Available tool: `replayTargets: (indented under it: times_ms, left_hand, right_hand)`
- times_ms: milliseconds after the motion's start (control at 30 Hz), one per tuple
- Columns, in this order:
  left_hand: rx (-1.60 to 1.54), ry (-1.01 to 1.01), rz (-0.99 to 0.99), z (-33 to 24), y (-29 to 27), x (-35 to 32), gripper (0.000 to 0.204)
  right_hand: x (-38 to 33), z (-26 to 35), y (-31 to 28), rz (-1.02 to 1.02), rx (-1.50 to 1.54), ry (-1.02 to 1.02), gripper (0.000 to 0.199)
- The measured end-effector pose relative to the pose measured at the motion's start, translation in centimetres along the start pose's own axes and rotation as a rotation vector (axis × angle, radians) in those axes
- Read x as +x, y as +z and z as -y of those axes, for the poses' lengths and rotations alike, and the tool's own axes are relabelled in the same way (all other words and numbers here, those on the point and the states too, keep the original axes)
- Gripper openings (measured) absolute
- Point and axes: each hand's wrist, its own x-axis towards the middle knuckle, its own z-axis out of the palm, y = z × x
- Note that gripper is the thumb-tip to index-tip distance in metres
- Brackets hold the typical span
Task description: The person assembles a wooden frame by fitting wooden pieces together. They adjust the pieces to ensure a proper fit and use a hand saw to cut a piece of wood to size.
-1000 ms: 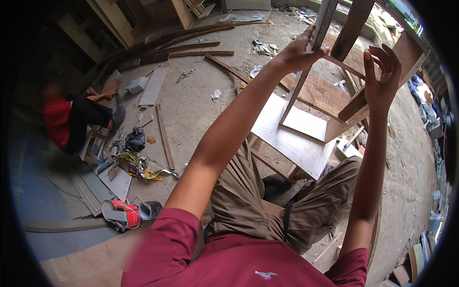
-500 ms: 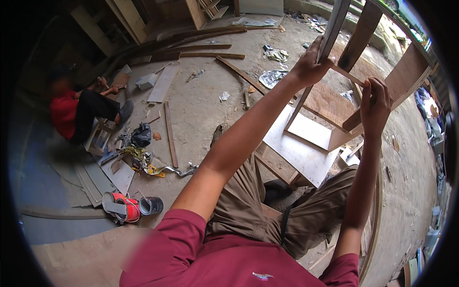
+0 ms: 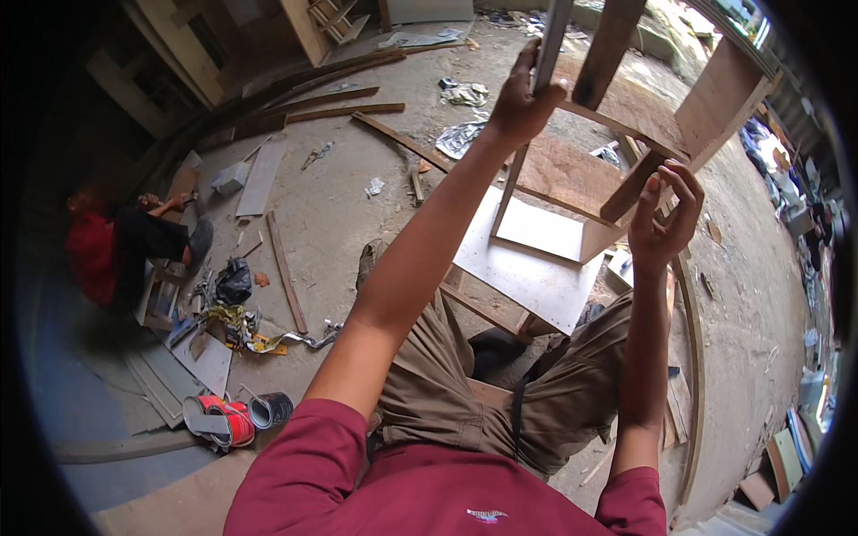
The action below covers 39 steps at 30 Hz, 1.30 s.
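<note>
A wooden frame (image 3: 613, 121) of narrow strips and wider brown boards rises in front of me, at the upper right. My left hand (image 3: 527, 100) is closed around its near upright strip. Just off the frame's right side, my right hand (image 3: 666, 214) has loosely bent fingers and a gap between thumb and fingers; I see nothing held there. Below the frame lies a white board (image 3: 527, 284) on a low wooden support between my legs. The frame's lower part meets this board. Its top runs toward the upper edge of the picture.
On the left a person in red (image 3: 94, 259) sits low beside wood scraps. Open paint cans (image 3: 234, 423) stand nearer me. Loose wooden strips (image 3: 286, 272), a black plastic bag (image 3: 233, 281) and crumpled foil (image 3: 460, 138) litter the floor. A curved strip (image 3: 693, 384) lies to my right.
My right hand has come away from the frame's crosspiece, and its fingers have loosened. My left hand keeps its hold on the upright. The whole view has shifted, so things appear further left.
</note>
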Motion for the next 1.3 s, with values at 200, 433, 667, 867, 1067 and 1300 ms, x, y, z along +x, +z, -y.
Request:
replayTargets:
  times_ms: [200, 433, 667, 867, 1067, 1300]
  left_hand:
    - [0.022, 0.060, -0.027, -0.5, 0.0, -0.4, 0.067]
    - [0.071, 0.033, -0.085, -0.4, 0.6, -0.7, 0.038]
    - [0.029, -0.051, -0.150, -0.7, 0.6, -1.1, 0.044]
    - [-0.062, -0.055, -0.158, -0.7, 0.9, -1.0, 0.051]
    - [-0.034, -0.091, -0.189, -0.7, 0.8, -1.0, 0.038]
    - [0.018, -0.068, -0.128, -1.8, 0.8, -1.4, 0.035]
  right_hand:
    - [-1.3, -1.9, -1.9, -0.193, 0.261, 0.347, 0.017]
    - [-2.3, -1.2, -2.8, 0.225, -0.081, 0.601, 0.038]
    - [-1.9, 0.2, -1.0, 0.270, -0.124, 0.536, 0.062]
    - [-1.5, -0.9, 2.2, 0.163, -0.051, 0.614, 0.045]
    - [-2.3, -0.9, 5.0, -0.040, -0.017, 0.578, 0.038]
    - [-2.5, -2.2, 6.2, -0.122, 0.075, 0.534, 0.036]
